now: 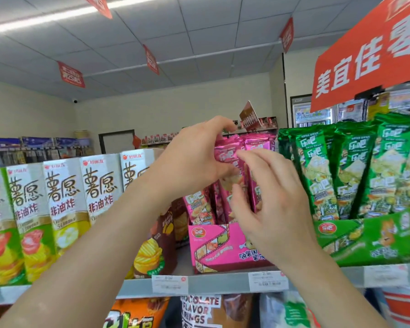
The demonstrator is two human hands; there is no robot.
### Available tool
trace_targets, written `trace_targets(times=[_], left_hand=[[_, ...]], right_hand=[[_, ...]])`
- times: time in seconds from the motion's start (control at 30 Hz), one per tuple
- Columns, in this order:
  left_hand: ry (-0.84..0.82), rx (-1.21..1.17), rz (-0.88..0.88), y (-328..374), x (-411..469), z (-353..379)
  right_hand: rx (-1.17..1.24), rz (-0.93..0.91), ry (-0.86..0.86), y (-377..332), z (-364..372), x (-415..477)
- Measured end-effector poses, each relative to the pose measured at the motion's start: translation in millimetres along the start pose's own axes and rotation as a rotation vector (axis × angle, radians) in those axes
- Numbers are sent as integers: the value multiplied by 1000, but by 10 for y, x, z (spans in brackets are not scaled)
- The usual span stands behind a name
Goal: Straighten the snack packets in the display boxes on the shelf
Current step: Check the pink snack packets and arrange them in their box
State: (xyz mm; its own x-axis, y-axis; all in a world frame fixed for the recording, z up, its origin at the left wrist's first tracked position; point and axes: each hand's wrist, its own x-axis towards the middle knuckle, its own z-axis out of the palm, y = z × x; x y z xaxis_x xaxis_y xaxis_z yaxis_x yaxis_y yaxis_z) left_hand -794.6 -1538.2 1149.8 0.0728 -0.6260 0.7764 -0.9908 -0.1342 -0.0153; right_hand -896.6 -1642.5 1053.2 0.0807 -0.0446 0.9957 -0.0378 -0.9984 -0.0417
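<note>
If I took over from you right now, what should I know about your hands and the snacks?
Left hand: grips the tops of the pink packets from above.
Right hand: open, fingers resting on the packets' fronts.
Things: pink packets stand in the pink display box on the shelf; green packets stand in the green display box beside it, no hand on them.
Done: nothing clearly finished.
Left: pink packets are uneven, one at the left sits lower and leans. Line them up, then check the leaning green ones.
</note>
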Motion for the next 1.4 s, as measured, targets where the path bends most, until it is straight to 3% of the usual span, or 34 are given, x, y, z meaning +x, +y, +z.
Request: trace_targets(times=[0.1,0.2,0.27,0.33,0.4,0.47,0.53,0.67,0.77,0.87,1.03,1.27,1.4], left_hand=[[29,3,-45,97,47,98],[-87,-189,-76,129,136,39],[-93,-188,-73,106,198,-58],[-45,78,-49,38,287,-83],[-126,402,-36,-17,347,-14],[-239,567,-44,-45,340,93],[-236,643,-39,-87,322,149],[-165,543,-39,-129,330,100],[-271,425,-30,-90,352,-13],[-395,456,-24,-23,338,-116],[-139,229,-17,62,318,-302],[612,134,99,274,-37,-649],[828,100,148,322,-441,-715]], right_hand=[[-68,133,-69,3,37,-39],[-114,183,-47,33,90,-89],[-111,186,-24,40,118,-122],[-115,177,-20,30,139,-137],[-127,182,-32,17,152,-152],[-118,197,-51,10,148,-167],[-82,219,-61,27,128,-182],[29,285,-43,59,85,-204],[33,314,-55,52,71,-200],[-13,318,-88,29,75,-164],[-59,342,-103,-28,79,-113],[-122,359,-129,-89,74,-97],[-85,348,-118,-154,40,-99]])
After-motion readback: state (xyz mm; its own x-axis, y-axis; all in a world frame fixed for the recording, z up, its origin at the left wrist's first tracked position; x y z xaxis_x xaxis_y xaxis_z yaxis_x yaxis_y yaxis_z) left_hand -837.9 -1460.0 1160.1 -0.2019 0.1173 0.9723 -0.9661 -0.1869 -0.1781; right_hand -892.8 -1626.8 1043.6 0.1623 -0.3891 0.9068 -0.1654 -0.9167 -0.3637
